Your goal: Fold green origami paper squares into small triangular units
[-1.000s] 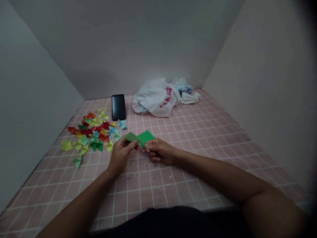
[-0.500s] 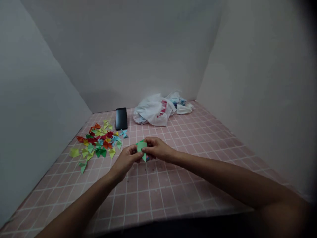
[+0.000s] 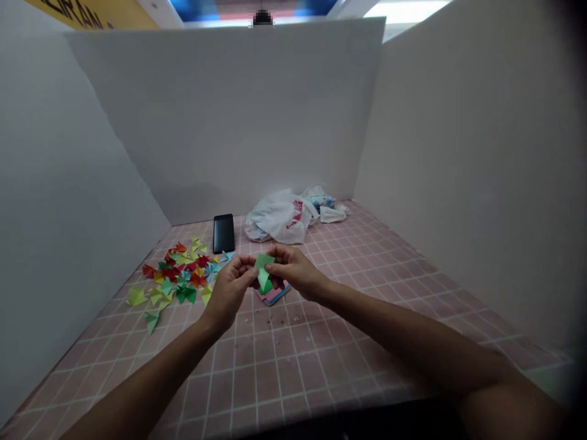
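Left hand (image 3: 229,290), right hand (image 3: 296,275), forearms (image 3: 394,333) bare — dark garment (image 3: 348,421) below.

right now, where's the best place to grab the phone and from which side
Probably its two long edges, coming from above at the near end: the phone lies flat, screen up, lengthwise away from you, with paper shapes close on its left.

A pink, white-gridded table (image 3: 284,366) is boxed in by plain white boards: a back board (image 3: 229,122), a left board (image 3: 55,214), a right board (image 3: 458,171). Over the back edge shows what may be a yellow sign (image 3: 92,11).
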Motion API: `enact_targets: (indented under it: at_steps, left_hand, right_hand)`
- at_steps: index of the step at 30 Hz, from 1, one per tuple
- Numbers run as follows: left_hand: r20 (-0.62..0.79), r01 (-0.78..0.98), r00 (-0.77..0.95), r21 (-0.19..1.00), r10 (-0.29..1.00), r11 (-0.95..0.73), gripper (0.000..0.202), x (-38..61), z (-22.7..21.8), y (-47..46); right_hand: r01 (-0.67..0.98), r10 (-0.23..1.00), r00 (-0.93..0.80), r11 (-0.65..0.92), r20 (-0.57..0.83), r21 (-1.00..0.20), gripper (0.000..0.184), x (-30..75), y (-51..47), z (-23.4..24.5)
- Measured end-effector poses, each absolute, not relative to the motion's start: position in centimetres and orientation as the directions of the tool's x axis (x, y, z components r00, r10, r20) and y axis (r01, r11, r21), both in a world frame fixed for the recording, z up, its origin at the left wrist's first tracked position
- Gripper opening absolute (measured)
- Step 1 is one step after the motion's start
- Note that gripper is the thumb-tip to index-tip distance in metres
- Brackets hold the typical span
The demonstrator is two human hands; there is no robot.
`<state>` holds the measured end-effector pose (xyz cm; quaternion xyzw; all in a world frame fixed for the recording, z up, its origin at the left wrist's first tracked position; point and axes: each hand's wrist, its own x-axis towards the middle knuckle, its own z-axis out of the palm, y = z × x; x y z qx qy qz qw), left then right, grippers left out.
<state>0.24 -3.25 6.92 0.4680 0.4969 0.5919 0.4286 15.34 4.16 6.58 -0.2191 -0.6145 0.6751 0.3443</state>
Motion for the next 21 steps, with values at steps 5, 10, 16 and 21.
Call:
enact_targets:
  at_steps: [5,10,16,21]
  left_hand:
    - [0.194,0.034,-0.211,0.981,0.958,-0.191,0.021,-0.3,6.2,-2.5]
    - [0.174,0.006,-0.234,0.984,0.957,-0.177,0.018,-0.5,5.2,-3.0]
    - [0.129,-0.003,-0.228,0.991,0.965,-0.133,0.018,-0.3,4.5,-3.4]
    - [0.092,-0.105,-0.247,0.987,0.965,-0.121,0.018,0.1,4.0,-3.4]
  right_hand:
    - [-0.243,0.733,-0.652,0.04,0.194,-0.969,0.018,14.8,4.7,5.6]
    - [-0.291,0.735,-0.65,-0.006,0.193,-0.957,0.021,14.7,4.2,3.6]
    - [-0.361,0.743,-0.634,-0.041,0.213,-0.932,0.027,14.7,3.9,2.1]
    - [-0.367,0.777,-0.598,-0.048,0.196,-0.929,0.023,14.8,3.6,2.1]
